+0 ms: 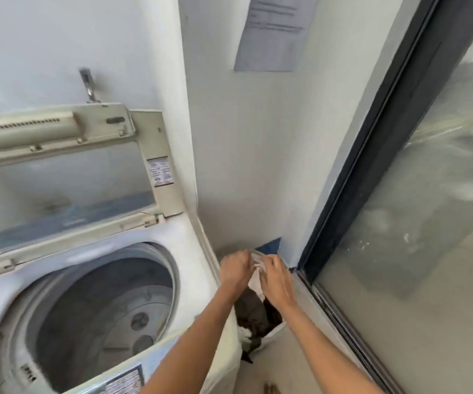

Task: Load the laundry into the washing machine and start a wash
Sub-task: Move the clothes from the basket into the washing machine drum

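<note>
While the washer sits on the left with its lid up, both my arms reach down to the laundry bag just right of it. Left hand and right hand each pinch the white cloth on top, fingers curled.

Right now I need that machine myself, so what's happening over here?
A person is reaching both hands, left hand and right hand, into a laundry bag on the floor beside the washing machine. Both seem to be gripping something white at its top. The lid stands open and the drum looks empty, so loading hasn't begun.
</note>
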Motion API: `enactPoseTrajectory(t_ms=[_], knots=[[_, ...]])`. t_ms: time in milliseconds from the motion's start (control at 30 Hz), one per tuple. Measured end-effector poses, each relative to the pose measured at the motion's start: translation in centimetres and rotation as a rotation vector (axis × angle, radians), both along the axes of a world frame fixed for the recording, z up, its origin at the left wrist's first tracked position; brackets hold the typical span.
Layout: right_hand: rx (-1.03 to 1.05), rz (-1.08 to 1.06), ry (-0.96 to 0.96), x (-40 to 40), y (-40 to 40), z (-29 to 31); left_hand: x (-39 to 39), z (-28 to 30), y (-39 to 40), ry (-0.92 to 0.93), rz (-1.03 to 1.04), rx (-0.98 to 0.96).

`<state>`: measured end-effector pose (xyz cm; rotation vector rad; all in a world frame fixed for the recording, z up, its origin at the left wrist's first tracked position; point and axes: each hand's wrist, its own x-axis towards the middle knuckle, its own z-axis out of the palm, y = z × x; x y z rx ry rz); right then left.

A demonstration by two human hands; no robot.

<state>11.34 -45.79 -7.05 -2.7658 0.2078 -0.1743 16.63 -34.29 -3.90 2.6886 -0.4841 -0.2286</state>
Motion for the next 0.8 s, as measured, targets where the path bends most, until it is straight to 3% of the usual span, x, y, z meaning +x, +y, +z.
enactPoseTrajectory(t_ms=[200, 400, 500, 600, 700, 800], knots=[[0.148, 0.023, 0.293, 4.5, -8.5, -9.3, 4.1, -10.2, -9.3, 0.306, 0.176, -0.043], [0.325, 0.134, 0.581, 8.9, -11.9, -22.1, 7.4, -24.8, -12.3, 0.528, 0.454, 0.098], [0.414, 0.157, 0.661, 9.2, -11.9, -27.6, 8.2, -31.5, -11.2, 0.522, 0.555, 0.203], [0.494, 0.193, 0.682, 8.3, -11.6, -31.2, 9.0, -35.9, -9.8, 0.547, 0.653, 0.161], [0.563, 0.206, 0.659, 7.6, -11.7, -31.8, 9.6, -36.8, -8.4, 0.438, 0.695, 0.119], [0.594, 0.162, 0.618, 7.5, -11.8, -29.8, 9.5, -34.1, -8.4, 0.285, 0.719, -0.037]])
